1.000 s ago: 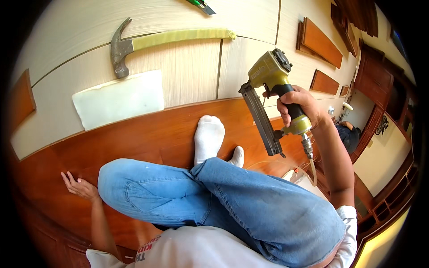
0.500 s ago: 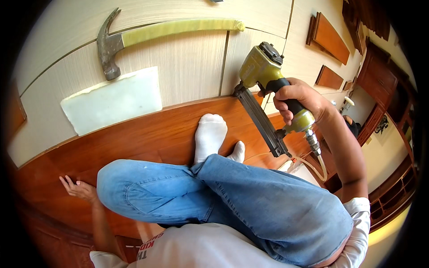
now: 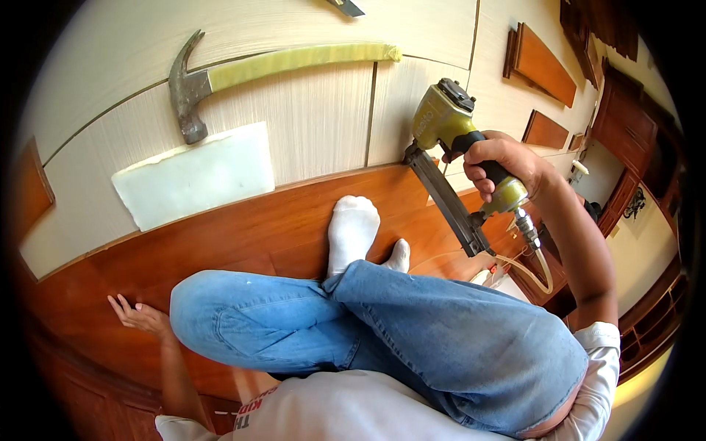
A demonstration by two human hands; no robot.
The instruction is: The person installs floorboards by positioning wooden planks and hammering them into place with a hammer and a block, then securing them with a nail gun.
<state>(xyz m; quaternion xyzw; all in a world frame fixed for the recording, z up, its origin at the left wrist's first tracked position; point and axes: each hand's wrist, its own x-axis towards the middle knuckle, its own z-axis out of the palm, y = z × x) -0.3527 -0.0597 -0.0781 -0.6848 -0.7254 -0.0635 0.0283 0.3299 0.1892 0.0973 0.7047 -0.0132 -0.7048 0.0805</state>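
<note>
My right hand (image 3: 500, 165) grips the black handle of an olive-green nail gun (image 3: 441, 117), whose hose drops from the fitting at its rear. The magazine's upper end is near the seam between the pale floor panels (image 3: 320, 125) and reddish-brown boards (image 3: 220, 242); whether it touches them I cannot tell. My left hand (image 3: 143, 320) lies with fingers apart on the boards beside my left knee, holding nothing. A claw hammer (image 3: 192, 92) with a yellow-wrapped handle rests on the pale panels, just beyond a whitish rectangular slab (image 3: 193, 173).
My crossed legs (image 3: 441, 345) and socked feet (image 3: 353, 228) occupy the middle. A dark blade (image 3: 346, 7) shows at the top edge. Wood offcuts (image 3: 544, 66) lie upper right, another board (image 3: 29, 187) far left. Dark wooden cabinets (image 3: 625, 128) stand right, with a partly hidden dark shape before them.
The nail gun and my right hand have shifted slightly right, and the gun's angle has changed a little. The view has moved slightly; my left hand stays on the boards.
</note>
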